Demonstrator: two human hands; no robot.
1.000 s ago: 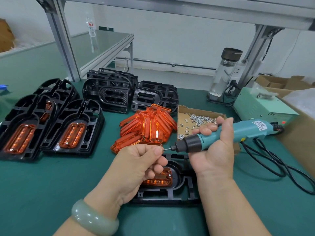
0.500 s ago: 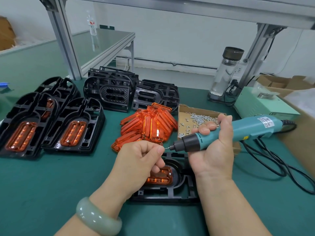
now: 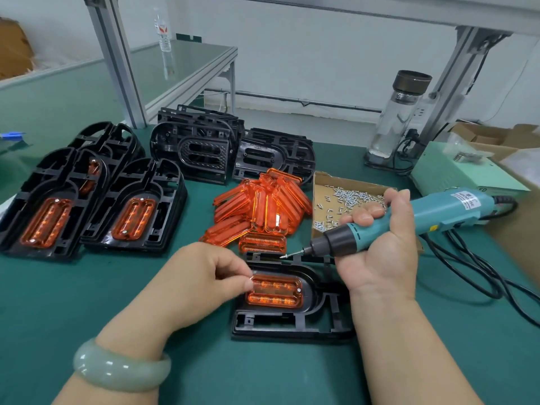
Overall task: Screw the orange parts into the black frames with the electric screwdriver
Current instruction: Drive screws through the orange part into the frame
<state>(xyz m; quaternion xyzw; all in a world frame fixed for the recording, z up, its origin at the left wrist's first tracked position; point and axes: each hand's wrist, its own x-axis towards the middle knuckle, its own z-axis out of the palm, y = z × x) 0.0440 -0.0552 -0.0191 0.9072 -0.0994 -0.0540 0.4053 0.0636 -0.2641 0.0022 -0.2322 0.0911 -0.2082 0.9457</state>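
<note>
Left hand (image 3: 201, 276) pinching a screw (image 3: 250, 277) at the left end of the orange part (image 3: 274, 290), seated in black frame (image 3: 292, 325) by the near edge of the counter (image 3: 58, 302), right hand (image 3: 380, 258) gripping electric screwdriver (image 3: 438, 211)

1 wide-angle view from the person's head looks forward and down, close over the green worktop (image 3: 43, 302)

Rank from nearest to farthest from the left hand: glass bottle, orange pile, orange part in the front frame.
1. Orange part in the front frame, at the fingertips of the left hand.
2. Orange pile, just behind.
3. Glass bottle, far back right.
</note>
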